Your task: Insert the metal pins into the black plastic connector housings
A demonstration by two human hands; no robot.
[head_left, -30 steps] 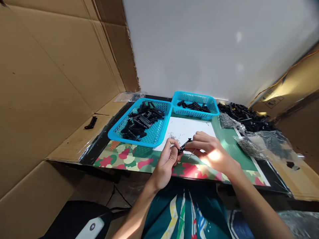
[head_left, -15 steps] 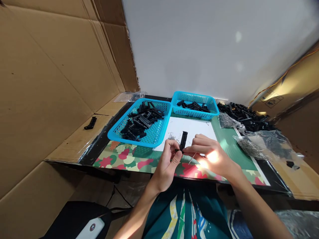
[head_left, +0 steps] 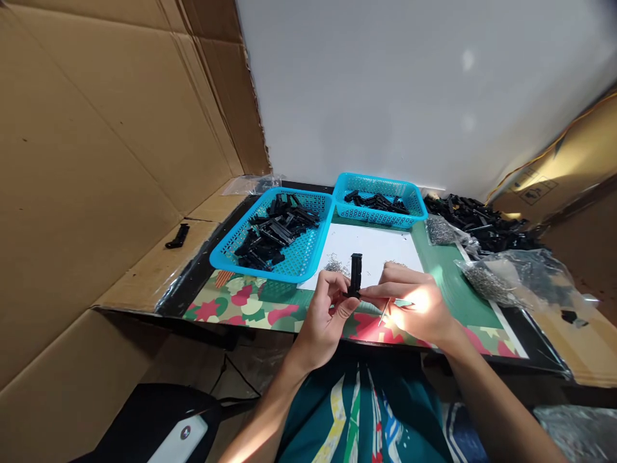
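A black plastic part (head_left: 355,273) stands nearly upright over the table's front half, its lower end pinched between the thumb and fingers of my left hand (head_left: 325,321). My right hand (head_left: 414,305) is closed around a thin metal tool (head_left: 384,312) that slants down below its fingers. The right fingertips meet the part's lower right side; whether they hold a small piece there is too small to tell. Behind my hands, a white sheet (head_left: 373,244) bears a pile of small metal pieces (head_left: 336,265) and another small pile partly behind my right hand.
Two blue baskets, the large one (head_left: 303,257) at left and a smaller one (head_left: 409,222) behind, hold black parts. A black heap (head_left: 482,222) and plastic bags of metal pieces (head_left: 491,283) lie at right. One black part (head_left: 178,236) rests on cardboard at left.
The black part has turned more upright in my left hand. My right hand has shifted slightly right, with the thin tool. The whole view has moved a little.
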